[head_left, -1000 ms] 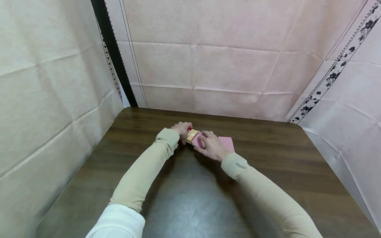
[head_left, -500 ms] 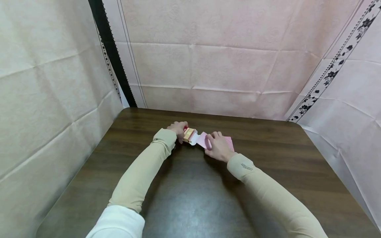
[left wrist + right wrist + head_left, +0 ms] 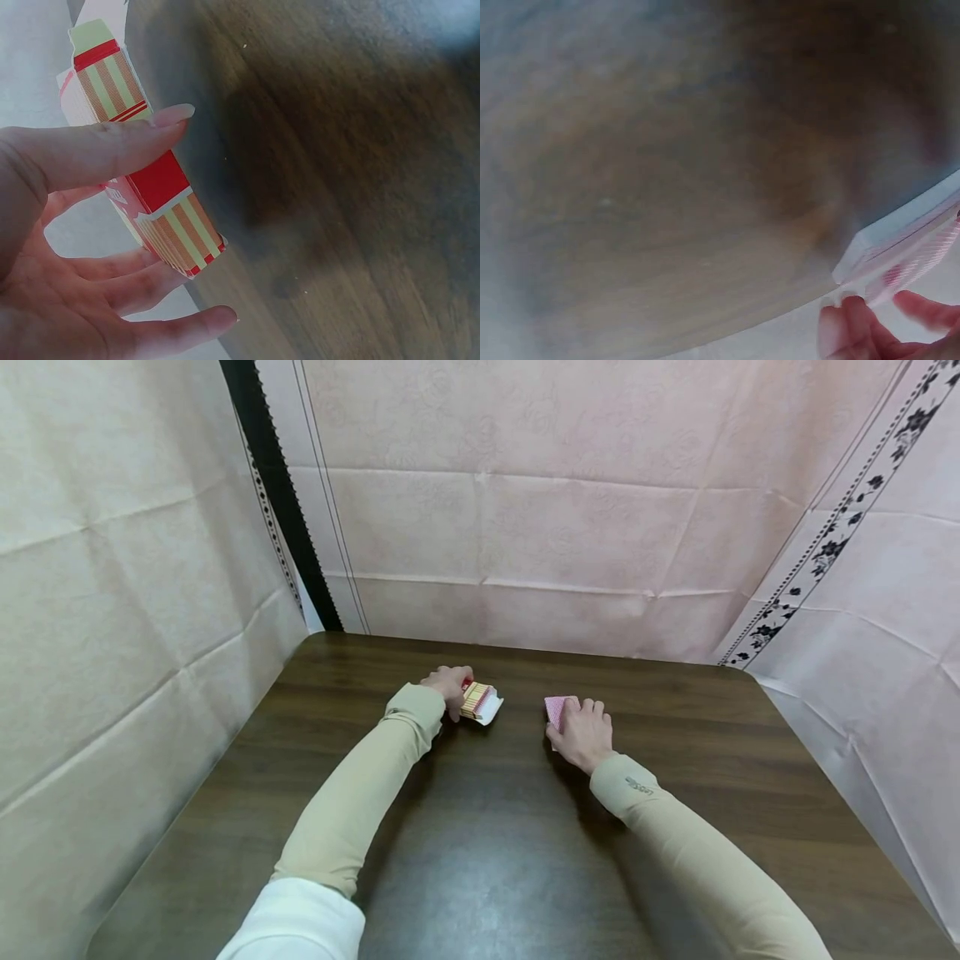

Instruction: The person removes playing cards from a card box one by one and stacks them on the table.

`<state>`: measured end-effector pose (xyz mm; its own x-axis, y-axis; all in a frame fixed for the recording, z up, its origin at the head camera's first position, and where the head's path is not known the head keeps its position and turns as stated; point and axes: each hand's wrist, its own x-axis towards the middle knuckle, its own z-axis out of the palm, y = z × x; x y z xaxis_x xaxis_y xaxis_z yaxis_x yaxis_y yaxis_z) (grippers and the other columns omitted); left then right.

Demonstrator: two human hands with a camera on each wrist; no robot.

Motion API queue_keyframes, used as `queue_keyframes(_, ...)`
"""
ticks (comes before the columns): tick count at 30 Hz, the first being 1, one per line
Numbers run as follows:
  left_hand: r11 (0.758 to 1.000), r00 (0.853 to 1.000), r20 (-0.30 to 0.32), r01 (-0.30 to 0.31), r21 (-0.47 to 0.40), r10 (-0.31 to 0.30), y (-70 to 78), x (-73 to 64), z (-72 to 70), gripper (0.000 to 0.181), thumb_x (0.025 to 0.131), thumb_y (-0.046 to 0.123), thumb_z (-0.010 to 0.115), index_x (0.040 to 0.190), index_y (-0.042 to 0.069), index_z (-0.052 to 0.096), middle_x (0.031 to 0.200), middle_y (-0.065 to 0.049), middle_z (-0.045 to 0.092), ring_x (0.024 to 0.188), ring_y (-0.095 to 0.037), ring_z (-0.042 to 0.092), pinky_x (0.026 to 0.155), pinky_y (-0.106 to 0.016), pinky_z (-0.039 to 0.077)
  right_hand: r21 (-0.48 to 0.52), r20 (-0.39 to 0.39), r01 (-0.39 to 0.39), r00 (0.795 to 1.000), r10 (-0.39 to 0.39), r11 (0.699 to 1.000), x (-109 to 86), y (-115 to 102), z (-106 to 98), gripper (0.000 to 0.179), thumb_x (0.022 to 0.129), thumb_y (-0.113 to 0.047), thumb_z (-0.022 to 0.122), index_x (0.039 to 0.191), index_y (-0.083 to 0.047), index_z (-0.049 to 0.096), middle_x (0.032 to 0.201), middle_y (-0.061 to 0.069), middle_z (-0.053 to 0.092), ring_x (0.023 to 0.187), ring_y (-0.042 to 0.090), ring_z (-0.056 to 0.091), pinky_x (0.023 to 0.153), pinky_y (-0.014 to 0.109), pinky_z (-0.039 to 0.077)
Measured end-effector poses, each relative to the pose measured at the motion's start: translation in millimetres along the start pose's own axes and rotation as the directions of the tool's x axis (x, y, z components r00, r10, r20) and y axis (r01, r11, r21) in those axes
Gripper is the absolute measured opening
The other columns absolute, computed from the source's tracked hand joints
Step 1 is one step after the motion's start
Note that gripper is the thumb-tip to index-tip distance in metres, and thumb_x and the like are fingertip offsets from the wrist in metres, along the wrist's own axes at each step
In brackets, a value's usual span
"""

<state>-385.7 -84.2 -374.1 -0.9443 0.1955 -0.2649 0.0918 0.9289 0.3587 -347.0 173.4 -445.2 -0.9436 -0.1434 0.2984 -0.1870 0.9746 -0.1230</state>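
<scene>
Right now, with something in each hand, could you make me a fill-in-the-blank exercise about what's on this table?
1. The left hand grips a box whose wide solid band is ____.
2. The box's open flap faces the person's ____ side.
3. The right hand holds a stack patterned in white and ____.
4. The tabletop is coloured dark ____.

Missing words: red; right; pink; brown.

Before me, over the far half of the table (image 3: pixel 465 843), the box (image 3: pixel 477 700) is at left, its left end in my left hand (image 3: pixel 446 687) and its open end toward the right. Right of it, well apart, the cards (image 3: pixel 557 707) sit in my right hand (image 3: pixel 585 735). Cloth (image 3: pixel 525 535) hangs behind the table and on both sides.
</scene>
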Motion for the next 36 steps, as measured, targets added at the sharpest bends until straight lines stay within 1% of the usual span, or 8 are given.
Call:
queue_keyframes(5,1.0,1.0,-0.001,-0.004,0.004,0.004,-0.5,-1.2,-0.2,0.068,0.068,0.0,0.081,0.126,0.016,0.049,0.124,-0.014,0.051,0.11,-0.032,0.05,0.094,-0.048,0.043,-0.034,0.03,-0.044,0.999,0.045,0.998,-1.8,-0.4,1.8,0.048,0.084,-0.043,0.058,0.103,0.001,0.06,0.103,0.026,0.06,0.098,0.042,0.052,0.08,0.054,0.044)
queue_keyframes(14,1.0,1.0,-0.003,0.0,0.002,0.0,-1.8,-2.5,-2.1,0.068,0.068,0.0,0.08,0.126,0.016,0.049,0.123,-0.015,0.051,0.111,-0.033,0.049,0.095,-0.049,0.043,-0.063,0.074,-0.037,0.996,0.042,0.997,0.7,-2.5,3.2,0.06,0.087,-0.053,0.057,0.113,0.001,0.059,0.109,0.027,0.057,0.104,0.044,0.051,0.084,0.056,0.044)
queue_keyframes(17,1.0,1.0,-0.003,-0.002,-0.003,0.002,-0.4,-3.0,-2.3,0.068,0.068,-0.001,0.08,0.126,0.016,0.049,0.123,-0.015,0.05,0.11,-0.033,0.049,0.094,-0.049,0.043,-0.04,0.045,0.014,0.999,-0.012,0.999,3.1,-7.1,-0.5,0.053,0.089,-0.048,0.057,0.113,-0.001,0.059,0.11,0.026,0.054,0.104,0.043,0.049,0.083,0.055,0.044)
queue_keyframes(19,1.0,1.0,0.001,-0.004,-0.005,0.004,1.0,-3.3,-1.9,0.068,0.068,-0.001,0.08,0.126,0.017,0.049,0.123,-0.016,0.049,0.111,-0.034,0.049,0.094,-0.049,0.043,0.011,0.005,0.099,0.995,-0.099,0.995,5.5,-13.2,-3.8,0.045,0.09,-0.04,0.058,0.116,-0.003,0.059,0.114,0.026,0.054,0.106,0.042,0.049,0.084,0.054,0.044)
queue_keyframes(23,1.0,1.0,0.009,-0.012,-0.003,0.012,4.8,-3.2,-0.2,0.068,0.069,-0.002,0.079,0.127,0.017,0.049,0.125,-0.016,0.049,0.112,-0.033,0.049,0.094,-0.048,0.043,0.133,-0.033,0.313,0.95,-0.312,0.94,9.8,-31.5,-11.7,0.035,0.092,-0.023,0.058,0.122,-0.007,0.062,0.123,0.024,0.054,0.111,0.039,0.05,0.087,0.053,0.045)
queue_keyframes(26,1.0,0.999,0.018,-0.029,-0.006,0.029,9.5,-2.7,1.2,0.069,0.07,-0.003,0.079,0.129,0.017,0.049,0.126,-0.014,0.051,0.111,-0.032,0.05,0.093,-0.047,0.045,0.182,0.02,0.397,0.913,-0.407,0.899,11.8,-45.7,-14.4,0.036,0.093,-0.02,0.055,0.128,-0.011,0.062,0.127,0.024,0.052,0.114,0.038,0.049,0.092,0.052,0.045)
queue_keyframes(33,0.996,0.994,0.053,-0.091,-0.001,0.091,20.3,-0.4,6.0,0.071,0.068,-0.005,0.079,0.129,0.019,0.05,0.124,-0.011,0.055,0.104,-0.027,0.052,0.086,-0.043,0.05,0.131,0.223,0.382,0.888,-0.403,0.915,12.5,-67.6,-6.6,0.036,0.097,-0.024,0.05,0.132,-0.017,0.058,0.153,0.028,0.025,0.126,0.043,0.041,0.096,0.055,0.044)
queue_keyframes(36,0.994,0.993,0.064,-0.105,0.017,0.103,21.2,-0.3,8.0,0.072,0.067,-0.005,0.08,0.128,0.021,0.05,0.123,-0.01,0.055,0.102,-0.026,0.052,0.082,-0.042,0.05,0.118,0.261,0.384,0.878,-0.401,0.916,11.0,-71.8,-2.4,0.032,0.097,-0.022,0.05,0.127,-0.014,0.059,0.156,0.028,0.016,0.126,0.044,0.04,0.095,0.056,0.043)
